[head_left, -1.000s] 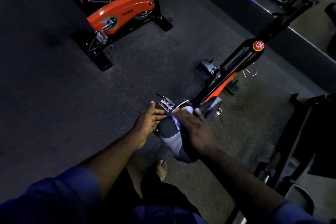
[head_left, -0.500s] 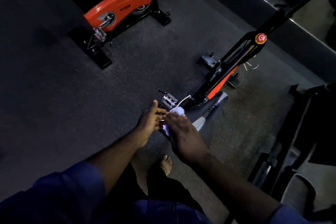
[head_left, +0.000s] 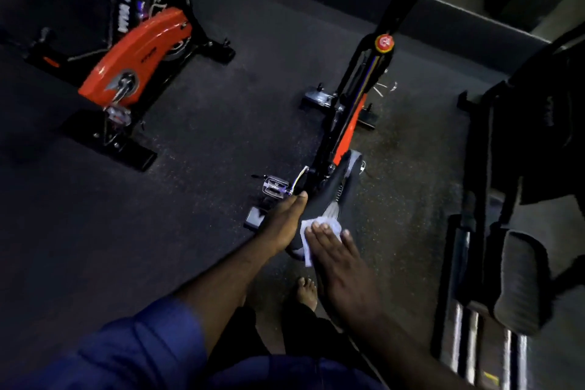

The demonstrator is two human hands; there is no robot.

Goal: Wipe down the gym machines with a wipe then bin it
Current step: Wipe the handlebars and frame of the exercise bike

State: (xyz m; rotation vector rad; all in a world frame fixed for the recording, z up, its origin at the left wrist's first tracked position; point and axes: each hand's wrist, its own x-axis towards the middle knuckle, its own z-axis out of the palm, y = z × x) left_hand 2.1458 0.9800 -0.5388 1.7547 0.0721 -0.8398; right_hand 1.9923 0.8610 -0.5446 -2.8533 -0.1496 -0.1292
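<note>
Stood on dark speckled gym floor. Pressed wipe onto saddle, seemingly lengthwise up-frame, with flat right hand; laid straight-fingered left hand alongside.

Right hand presses the wipe flat on the bike saddle.

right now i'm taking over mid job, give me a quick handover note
Right hand: flat, fingers straight, pressing the wipe onto the saddle of the near bike.
Left hand: open, laid against the saddle's left side, holding nothing.
Done: saddle wiping is under way; nothing else shows as wiped.
Left: finish the saddle and the rest of this bike, do the far bike at the upper left, then bin the wipe. No bin is in view.
</note>
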